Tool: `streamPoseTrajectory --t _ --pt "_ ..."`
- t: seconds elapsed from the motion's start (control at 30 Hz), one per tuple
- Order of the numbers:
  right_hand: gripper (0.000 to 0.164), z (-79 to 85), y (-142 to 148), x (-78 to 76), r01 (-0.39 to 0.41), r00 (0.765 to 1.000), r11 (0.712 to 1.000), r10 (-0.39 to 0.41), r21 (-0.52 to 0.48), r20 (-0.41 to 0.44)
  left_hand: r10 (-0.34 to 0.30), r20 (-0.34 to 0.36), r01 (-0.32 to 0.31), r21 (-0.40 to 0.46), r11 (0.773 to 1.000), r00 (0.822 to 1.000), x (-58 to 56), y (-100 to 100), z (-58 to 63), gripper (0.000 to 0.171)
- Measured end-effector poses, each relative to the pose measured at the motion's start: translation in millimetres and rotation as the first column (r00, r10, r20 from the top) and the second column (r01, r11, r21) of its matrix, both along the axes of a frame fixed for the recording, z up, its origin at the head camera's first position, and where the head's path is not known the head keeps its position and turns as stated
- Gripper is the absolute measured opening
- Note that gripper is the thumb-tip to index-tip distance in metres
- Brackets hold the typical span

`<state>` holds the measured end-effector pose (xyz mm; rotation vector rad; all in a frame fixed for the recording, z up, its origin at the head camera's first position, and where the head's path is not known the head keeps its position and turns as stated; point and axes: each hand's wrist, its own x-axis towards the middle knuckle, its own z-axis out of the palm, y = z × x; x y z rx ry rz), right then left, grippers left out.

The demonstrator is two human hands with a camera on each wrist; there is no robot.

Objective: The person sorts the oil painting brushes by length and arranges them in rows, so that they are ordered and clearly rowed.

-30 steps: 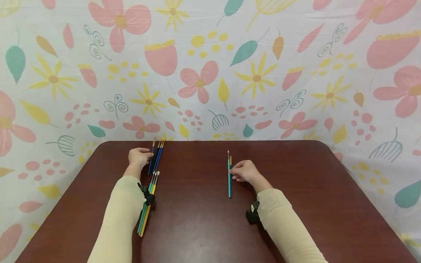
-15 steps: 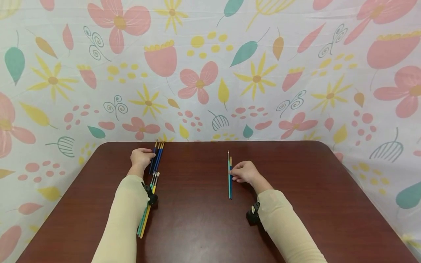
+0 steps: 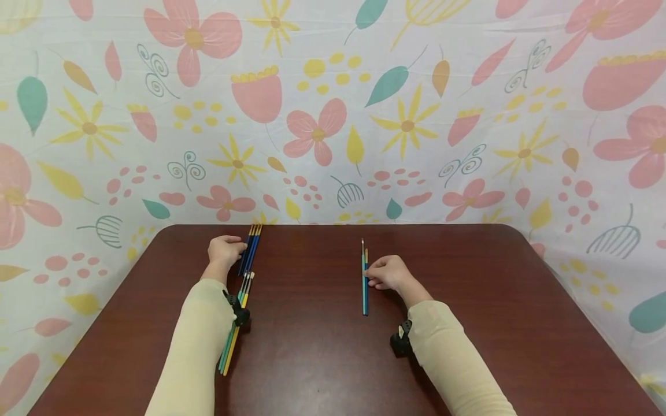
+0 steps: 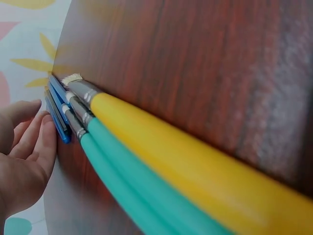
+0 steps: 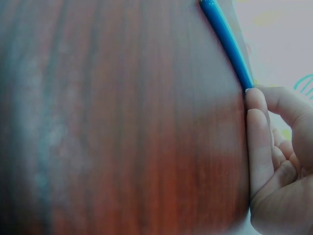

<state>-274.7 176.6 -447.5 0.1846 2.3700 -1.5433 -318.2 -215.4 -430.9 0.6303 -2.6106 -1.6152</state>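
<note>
At the far left of the table, my left hand (image 3: 224, 252) rests beside a row of dark blue paintbrushes (image 3: 254, 245). In the left wrist view its fingers (image 4: 45, 142) are fairly straight, right at the outer blue handle, with the thumb apart. Right of centre, my right hand (image 3: 390, 273) pinches a blue paintbrush (image 3: 366, 297) that lies along a teal paintbrush (image 3: 363, 292). From the right wrist, the blue handle (image 5: 227, 41) runs up to the fingertips, and the teal one is not seen.
A yellow paintbrush (image 3: 232, 344) and two green paintbrushes (image 4: 112, 166) lie below the blue row, partly under the left forearm. The brown table (image 3: 312, 346) ends at a floral cloth (image 3: 333, 115) behind.
My left hand has shifted slightly right, bringing the outermost blue paintbrush against the others in the row, and its fingers have loosened from it. My right hand stays in place.
</note>
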Motion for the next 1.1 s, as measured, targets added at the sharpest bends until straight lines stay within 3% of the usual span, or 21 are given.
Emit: streamPoseTrajectory --t 0.27,0.53,0.8,1.1 --pt "0.022 2.0 -0.4 0.0 0.001 1.0 1.0 -0.001 0.001 -0.003 -0.062 -0.024 0.061 -0.015 0.998 0.998 5.7 2.8 3.7 0.043" --pt "0.023 2.7 -0.5 -0.7 -0.012 1.0 1.0 0.012 0.003 0.009 -0.069 -0.039 0.065 -0.09 0.994 0.997 9.3 9.8 9.0 0.042" --pt "0.024 0.6 2.1 -0.3 -0.005 1.0 1.0 0.005 -0.006 -0.001 -0.079 -0.14 0.063 -0.117 0.991 0.987 8.8 35.8 14.0 0.038" --pt "0.022 -0.1 0.9 -1.3 -0.01 1.0 1.0 0.01 -0.018 -0.007 -0.151 -0.169 0.142 -0.063 0.988 0.974 12.7 71.6 9.8 0.039"
